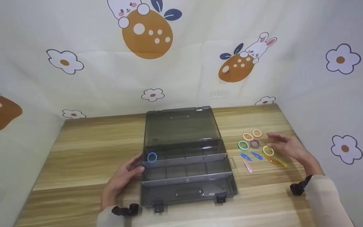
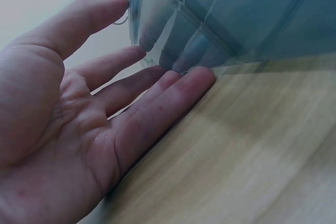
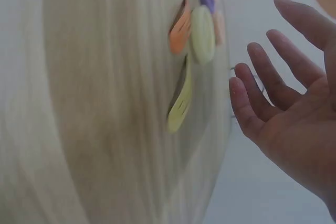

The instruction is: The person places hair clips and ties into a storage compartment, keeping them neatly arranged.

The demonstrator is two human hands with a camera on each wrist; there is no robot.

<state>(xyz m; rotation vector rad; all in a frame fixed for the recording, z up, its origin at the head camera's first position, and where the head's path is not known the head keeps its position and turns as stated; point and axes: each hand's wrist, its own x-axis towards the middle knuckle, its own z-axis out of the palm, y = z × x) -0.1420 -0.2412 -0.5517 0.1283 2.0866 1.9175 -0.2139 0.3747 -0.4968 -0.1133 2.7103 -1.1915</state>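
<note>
A dark see-through compartment box [image 1: 187, 181] lies with its lid [image 1: 181, 127] folded back. My left hand [image 1: 126, 173] is at its left side; in the left wrist view the extended fingers [image 2: 152, 95] meet the wall low down and the thumb is at its edge. A blue hair tie [image 1: 152, 157] sits in the back left compartment. My right hand [image 1: 288, 145] hovers with spread fingers, holding nothing, just right of a yellow hair tie [image 1: 268, 150]. Near it lie a yellow hair clip [image 3: 181, 103] and an orange hair clip [image 3: 180, 30].
Left of the yellow tie lie a green hair tie [image 1: 243, 145], a purple hair tie [image 1: 255, 144] and two peach hair ties [image 1: 248, 136]. Two blue clips [image 1: 256, 155] and a pink clip [image 1: 248, 166] are in front of them. A patterned curtain [image 1: 106, 82] borders the wooden table [image 1: 90, 151].
</note>
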